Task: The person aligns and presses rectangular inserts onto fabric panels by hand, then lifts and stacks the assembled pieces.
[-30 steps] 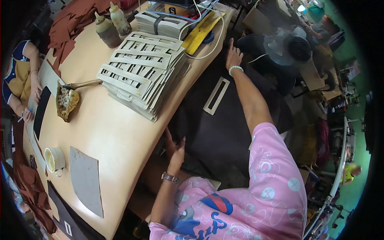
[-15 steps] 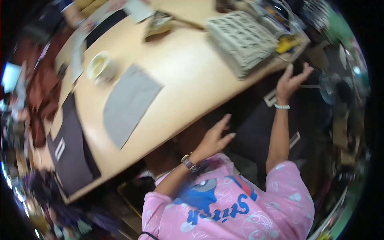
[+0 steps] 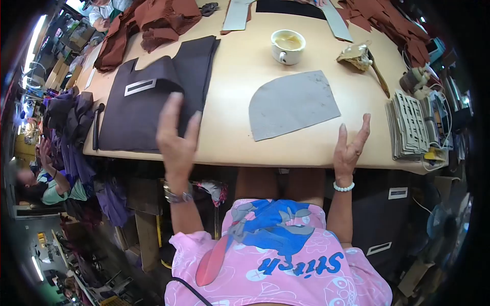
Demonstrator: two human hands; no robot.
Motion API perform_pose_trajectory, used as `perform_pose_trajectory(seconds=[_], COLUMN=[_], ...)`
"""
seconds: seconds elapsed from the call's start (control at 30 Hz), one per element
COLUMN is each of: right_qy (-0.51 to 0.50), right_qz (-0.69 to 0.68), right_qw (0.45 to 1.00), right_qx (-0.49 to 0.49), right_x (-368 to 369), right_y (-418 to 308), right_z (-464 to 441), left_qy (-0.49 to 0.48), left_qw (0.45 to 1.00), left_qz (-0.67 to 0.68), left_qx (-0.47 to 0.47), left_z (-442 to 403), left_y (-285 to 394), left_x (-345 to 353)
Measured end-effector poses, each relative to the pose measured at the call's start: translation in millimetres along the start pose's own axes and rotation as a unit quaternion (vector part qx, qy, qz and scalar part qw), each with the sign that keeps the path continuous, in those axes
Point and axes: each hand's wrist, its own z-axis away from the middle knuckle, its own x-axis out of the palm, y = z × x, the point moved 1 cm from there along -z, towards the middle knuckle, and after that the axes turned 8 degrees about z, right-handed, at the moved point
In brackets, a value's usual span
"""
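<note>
Appearing, as a judgement, to be between grasps: holding the left hand out over the near right part of the stacked dark panels, and holding the right hand out to the right of the grey panel. For any handling of the top dark panel, probably calling for lowering the left fingertips to its edge and pinching lightly, without catching the layers beneath or nudging the pale slotted frame on top. Looking limp and thin, so likely calling for support from the right hand too.

Stretching both forearms forward from the body, crossing the near edge of the table, and pointing the fingers away from the body. Wearing a watch on the left wrist and a beaded bracelet on the right. Spreading the left grip wide, parting thumb from index finger, and having hold of nothing visible; blurring there, so being unable to tell whether a fingertip is touching the panel. Parting the right grip as well, curling the fingers loosely, holding nothing visible and hovering apart from the grey panel.

Finding the dark panels on the table's left part, near its front edge, and the grey panel lying flat between the hands. Seeing a white cup beyond it, a brush farther right, and slotted cards stacked near the right end.
</note>
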Motion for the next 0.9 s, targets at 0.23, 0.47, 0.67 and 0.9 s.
perform_pose_trajectory(seconds=[0.23,0.47,0.67,0.9], right_qy=[-0.047,-0.045,-0.057,-0.314], right_qz=[0.051,0.072,0.050,-0.164], right_qw=[0.998,0.996,0.997,0.933], right_qx=[0.006,0.001,-0.031,-0.069], right_x=[1,2,7,59], right_y=[-5,-7,-19,-120], right_z=[-1,-2,-4,-23], left_qy=[-0.087,0.030,-0.035,-0.213], left_qw=[0.979,0.992,0.997,0.974], left_qz=[-0.143,0.039,0.058,-0.036], left_qx=[-0.113,-0.116,-0.039,0.069], left_z=[8,8,-13,32], left_y=[-93,-103,-48,2], left_x=[0,10,8,52])
